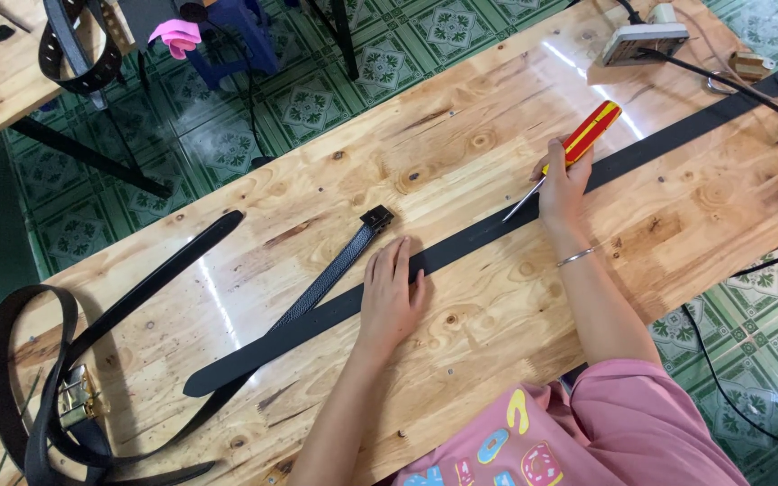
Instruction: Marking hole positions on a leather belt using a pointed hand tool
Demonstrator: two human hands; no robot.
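I press my left hand (pixel 392 292) flat on the long black belt (pixel 497 229), while my right hand (pixel 565 184) grips a red-and-yellow-handled screwdriver (pixel 578 144) with its tip on that belt; I judge careful marking comes next.

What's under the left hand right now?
The left hand lies flat on the long black belt strap, pressing it to the wooden table. The strap emerges on both sides; the stretch beneath the palm is hidden.
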